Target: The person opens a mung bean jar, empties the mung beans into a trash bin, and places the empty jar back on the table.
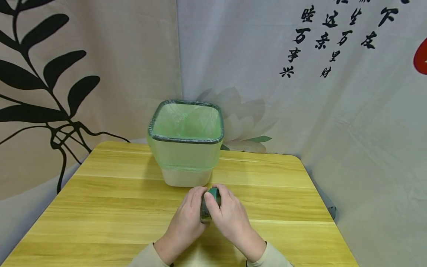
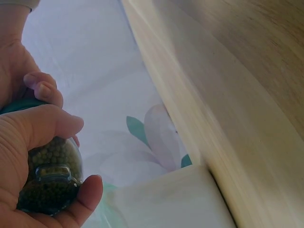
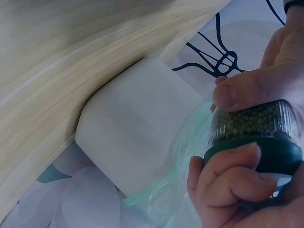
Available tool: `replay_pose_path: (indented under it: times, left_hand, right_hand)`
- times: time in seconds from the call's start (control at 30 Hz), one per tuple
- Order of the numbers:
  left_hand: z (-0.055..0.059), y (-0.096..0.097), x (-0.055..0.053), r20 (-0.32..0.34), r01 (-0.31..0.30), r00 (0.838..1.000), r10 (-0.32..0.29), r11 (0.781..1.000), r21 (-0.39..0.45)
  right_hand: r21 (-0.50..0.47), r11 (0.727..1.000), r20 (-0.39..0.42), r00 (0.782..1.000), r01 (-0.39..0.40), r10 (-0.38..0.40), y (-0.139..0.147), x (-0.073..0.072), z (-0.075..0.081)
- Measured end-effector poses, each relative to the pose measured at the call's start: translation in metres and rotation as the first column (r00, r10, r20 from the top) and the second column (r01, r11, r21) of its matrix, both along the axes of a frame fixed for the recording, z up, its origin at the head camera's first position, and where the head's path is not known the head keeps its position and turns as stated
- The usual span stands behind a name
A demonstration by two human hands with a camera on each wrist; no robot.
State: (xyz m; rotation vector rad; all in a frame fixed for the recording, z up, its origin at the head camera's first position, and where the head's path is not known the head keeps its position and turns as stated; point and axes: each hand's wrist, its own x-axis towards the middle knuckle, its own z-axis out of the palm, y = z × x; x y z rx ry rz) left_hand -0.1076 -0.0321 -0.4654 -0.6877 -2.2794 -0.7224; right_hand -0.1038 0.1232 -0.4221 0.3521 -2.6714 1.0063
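Observation:
Both hands hold a small clear jar [image 1: 205, 212] of green beans low in front of the bin. My left hand [image 1: 187, 215] grips the clear body, its thumb and fingers around the glass in the left wrist view, where the beans [image 2: 52, 154] show through. On the other side, my right hand [image 1: 232, 217] curls its fingers round the dark green lid [image 3: 280, 156]. The lid sits against the jar's end in the right wrist view. The jar is tilted, and the fingers hide part of it.
A white bin [image 1: 186, 178] lined with a pale green bag [image 1: 186, 155] stands just beyond the hands, its dark rim [image 1: 186, 140] facing up. The wooden table [image 1: 100, 207] has rounded far corners. Printed cloth [image 1: 133, 55] hangs behind and on the right.

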Motion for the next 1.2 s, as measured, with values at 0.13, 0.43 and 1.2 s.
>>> replay_pose_path:
  times: [0.13, 0.43, 1.2]
  left_hand:
    - [-0.0006, 0.0002, -0.0003, -0.006, -0.001, 1.000, 0.001, 1.000, 0.009]
    - [-0.0007, 0.0013, -0.0002, -0.023, -0.007, 1.000, 0.007, 1.000, 0.026]
    - [0.0007, -0.0024, -0.0021, 0.060, 0.030, 0.998, -0.034, 0.998, 0.064]
  right_hand:
    - [-0.001, 1.000, 0.003, 1.000, -0.004, 0.004, 0.0002, -0.0005, 0.0000]
    - [0.010, 1.000, -0.005, 1.000, 0.002, -0.002, 0.0003, -0.0002, 0.0004]
    - [0.041, 0.999, -0.059, 0.998, 0.005, -0.002, 0.0003, -0.0003, 0.0005]
